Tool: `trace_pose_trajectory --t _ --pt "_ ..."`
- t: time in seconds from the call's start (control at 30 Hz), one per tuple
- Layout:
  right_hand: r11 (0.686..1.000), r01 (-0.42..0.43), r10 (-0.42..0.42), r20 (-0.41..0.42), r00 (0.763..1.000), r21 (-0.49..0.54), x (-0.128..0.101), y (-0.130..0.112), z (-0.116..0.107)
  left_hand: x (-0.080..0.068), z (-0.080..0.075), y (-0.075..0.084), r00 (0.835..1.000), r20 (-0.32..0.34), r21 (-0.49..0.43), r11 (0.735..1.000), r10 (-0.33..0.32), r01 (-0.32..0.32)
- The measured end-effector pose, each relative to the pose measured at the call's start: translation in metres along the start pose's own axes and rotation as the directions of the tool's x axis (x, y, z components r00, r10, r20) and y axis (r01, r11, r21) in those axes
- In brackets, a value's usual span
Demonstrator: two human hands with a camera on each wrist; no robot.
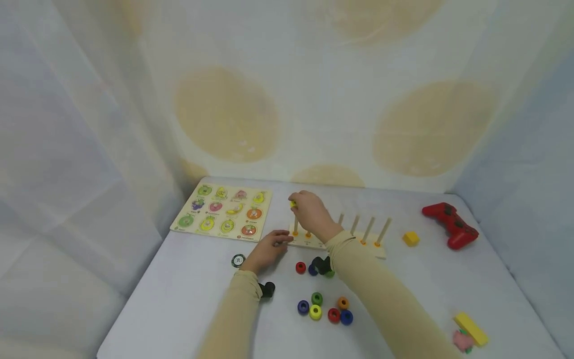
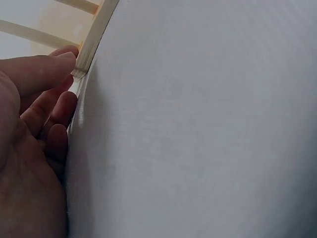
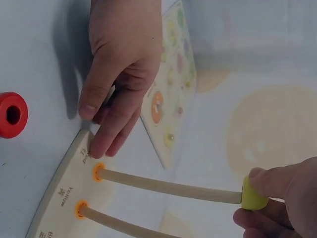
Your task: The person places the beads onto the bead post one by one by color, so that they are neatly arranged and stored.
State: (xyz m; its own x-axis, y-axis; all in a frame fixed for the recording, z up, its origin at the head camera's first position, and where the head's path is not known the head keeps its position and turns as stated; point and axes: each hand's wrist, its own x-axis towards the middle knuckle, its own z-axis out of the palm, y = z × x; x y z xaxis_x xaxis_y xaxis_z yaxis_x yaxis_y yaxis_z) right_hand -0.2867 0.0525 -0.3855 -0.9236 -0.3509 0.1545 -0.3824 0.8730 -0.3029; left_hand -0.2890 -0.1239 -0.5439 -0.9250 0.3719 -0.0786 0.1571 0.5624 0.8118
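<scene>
A wooden peg board point(image 1: 309, 241) with several upright pegs stands in the middle of the table. My right hand point(image 1: 309, 212) pinches a yellow bead point(image 3: 254, 194) between thumb and fingers, at the top of the peg nearest the board's left end. The peg point(image 3: 168, 187) reaches the bead's underside; how far it goes in is hidden. At that same end, my left hand point(image 1: 268, 249) touches the board's corner with its fingertips, fingers mostly extended. Printed words, "Yellow" among them, run along the board in the right wrist view.
Loose beads, including a red one point(image 1: 301, 268) and a yellow one point(image 1: 316, 312), lie in front of the board. A fruit puzzle point(image 1: 224, 209) and a round chip point(image 1: 238, 260) are to the left. Rightward are a yellow cube point(image 1: 410, 239), red game controller point(image 1: 453, 227) and yellow block point(image 1: 471, 329).
</scene>
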Motion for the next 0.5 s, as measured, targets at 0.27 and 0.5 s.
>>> trace_pose_trajectory --t 0.27,0.5 --pt "0.998 -0.038 0.036 0.035 0.999 0.040 0.001 0.005 -0.007 0.004 -0.003 0.002 1.000 0.001 0.007 1.000 -0.004 0.004" --pt "0.997 0.000 -0.008 0.099 0.995 0.077 0.003 0.015 0.002 -0.001 -0.001 0.001 1.000 -0.003 0.001 1.000 -0.005 0.005"
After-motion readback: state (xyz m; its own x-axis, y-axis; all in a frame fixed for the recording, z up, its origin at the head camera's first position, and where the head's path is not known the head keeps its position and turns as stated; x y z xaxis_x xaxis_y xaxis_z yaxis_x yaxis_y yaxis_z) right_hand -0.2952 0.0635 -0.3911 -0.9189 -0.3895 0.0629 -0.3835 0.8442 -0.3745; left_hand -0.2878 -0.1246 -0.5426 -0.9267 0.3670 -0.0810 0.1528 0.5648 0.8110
